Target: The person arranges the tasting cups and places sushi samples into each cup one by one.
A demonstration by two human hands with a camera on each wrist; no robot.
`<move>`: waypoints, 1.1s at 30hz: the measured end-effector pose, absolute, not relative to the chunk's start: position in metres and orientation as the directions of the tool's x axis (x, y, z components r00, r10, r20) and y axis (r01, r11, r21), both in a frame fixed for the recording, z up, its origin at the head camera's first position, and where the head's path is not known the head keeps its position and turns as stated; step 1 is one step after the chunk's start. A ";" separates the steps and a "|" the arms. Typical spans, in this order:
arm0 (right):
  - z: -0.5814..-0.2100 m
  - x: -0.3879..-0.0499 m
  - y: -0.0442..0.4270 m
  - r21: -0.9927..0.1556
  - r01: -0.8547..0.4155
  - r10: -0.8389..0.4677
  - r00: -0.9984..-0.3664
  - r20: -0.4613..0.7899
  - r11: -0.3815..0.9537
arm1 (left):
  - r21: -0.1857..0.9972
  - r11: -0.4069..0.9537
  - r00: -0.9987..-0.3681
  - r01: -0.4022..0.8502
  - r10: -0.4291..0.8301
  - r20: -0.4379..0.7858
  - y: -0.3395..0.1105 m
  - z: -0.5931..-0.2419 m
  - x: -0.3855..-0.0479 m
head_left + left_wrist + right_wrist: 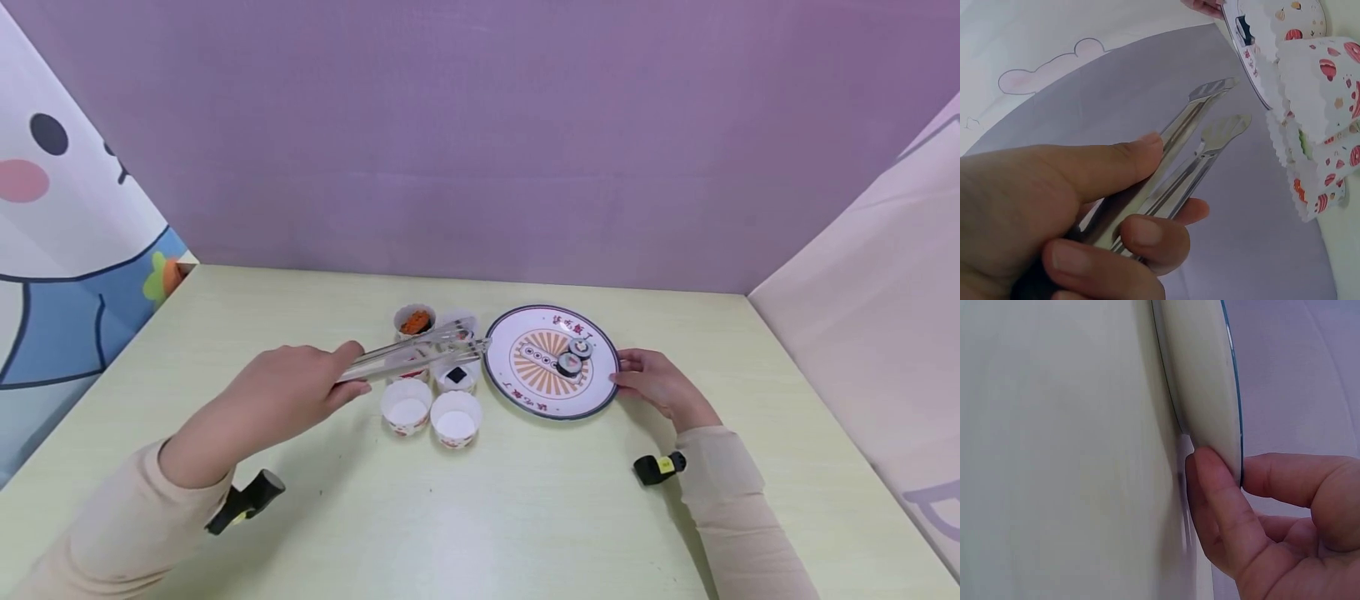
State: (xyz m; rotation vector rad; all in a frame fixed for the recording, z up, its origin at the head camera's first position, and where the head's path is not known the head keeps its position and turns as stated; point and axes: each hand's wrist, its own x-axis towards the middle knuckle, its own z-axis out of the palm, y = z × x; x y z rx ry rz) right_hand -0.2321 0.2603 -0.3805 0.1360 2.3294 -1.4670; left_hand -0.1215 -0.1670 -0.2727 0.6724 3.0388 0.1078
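Metal tongs [1172,156] are gripped in my left hand [288,396], thumb on one arm and fingers curled round the other. Their tips stand apart above the paper cups and near the plate's left rim, with nothing visible between them. My right hand [660,385] pinches the right rim of a round white plate [501,367] with a dark blue edge. From the right wrist view, the thumb and fingers [1225,500] lie on opposite faces of the rim. Two sushi rolls [570,363] lie on the plate, right of its centre.
Several paper cups stand left of the plate. One cup [415,320] holds orange bits, another cup [456,379] a black piece. Two front cups [407,407] look white inside. A purple panel [480,167] rises behind the table [480,517].
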 end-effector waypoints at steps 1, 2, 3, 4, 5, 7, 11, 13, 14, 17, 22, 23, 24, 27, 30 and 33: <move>-0.380 -0.232 0.261 -0.848 0.277 -0.123 -0.922 -0.367 0.451 | 0.073 0.903 -0.905 0.424 0.426 -0.008 -0.165 -0.274 -0.122; -0.380 -0.233 0.261 -0.849 0.278 -0.122 -0.922 -0.367 0.450 | 0.072 0.901 -0.903 0.428 0.430 -0.006 -0.164 -0.275 -0.123; -0.380 -0.233 0.261 -0.848 0.281 -0.119 -0.922 -0.369 0.449 | 0.075 0.899 -0.902 0.431 0.433 -0.006 -0.162 -0.276 -0.124; -0.380 -0.233 0.261 -0.846 0.285 -0.117 -0.921 -0.372 0.451 | 0.076 0.897 -0.900 0.435 0.436 -0.006 -0.160 -0.277 -0.124; -0.380 -0.233 0.261 -0.845 0.283 -0.119 -0.921 -0.372 0.454 | 0.078 0.896 -0.899 0.437 0.439 -0.011 -0.158 -0.278 -0.125; -0.380 -0.233 0.261 -0.840 0.289 -0.111 -0.920 -0.377 0.460 | 0.082 0.894 -0.897 0.440 0.442 -0.018 -0.155 -0.281 -0.126; -0.379 -0.234 0.260 -0.837 0.292 -0.108 -0.919 -0.380 0.463 | 0.091 0.898 -0.898 0.431 0.437 -0.056 -0.147 -0.285 -0.130; -0.379 -0.234 0.260 -0.838 0.295 -0.104 -0.919 -0.381 0.458 | 0.095 0.900 -0.899 0.425 0.432 -0.072 -0.144 -0.286 -0.131; -0.379 -0.234 0.260 -0.840 0.291 -0.108 -0.920 -0.378 0.458 | 0.094 0.901 -0.899 0.424 0.432 -0.080 -0.142 -0.286 -0.132; -0.379 -0.233 0.261 -0.838 0.291 -0.110 -0.919 -0.379 0.462 | 0.093 0.899 -0.894 0.428 0.437 -0.099 -0.136 -0.289 -0.135; -0.381 -0.232 0.261 -0.835 0.292 -0.109 -0.918 -0.381 0.467 | 0.116 0.890 -0.887 0.440 0.451 -0.096 -0.128 -0.294 -0.139; -0.381 -0.232 0.261 -0.837 0.289 -0.111 -0.919 -0.379 0.465 | 0.122 0.888 -0.886 0.443 0.455 -0.088 -0.126 -0.295 -0.140; -0.381 -0.232 0.261 -0.838 0.286 -0.112 -0.920 -0.376 0.464 | 0.130 0.886 -0.886 0.445 0.457 -0.081 -0.125 -0.297 -0.141; -0.380 -0.232 0.260 -0.842 0.287 -0.112 -0.920 -0.375 0.458 | 0.145 0.882 -0.883 0.449 0.463 -0.074 -0.119 -0.300 -0.144; -0.380 -0.232 0.260 -0.841 0.287 -0.112 -0.920 -0.375 0.459 | 0.147 0.880 -0.881 0.452 0.467 -0.084 -0.112 -0.302 -0.148; -0.380 -0.233 0.261 -0.840 0.280 -0.117 -0.921 -0.372 0.464 | 0.139 0.878 -0.876 0.458 0.472 -0.095 -0.104 -0.304 -0.151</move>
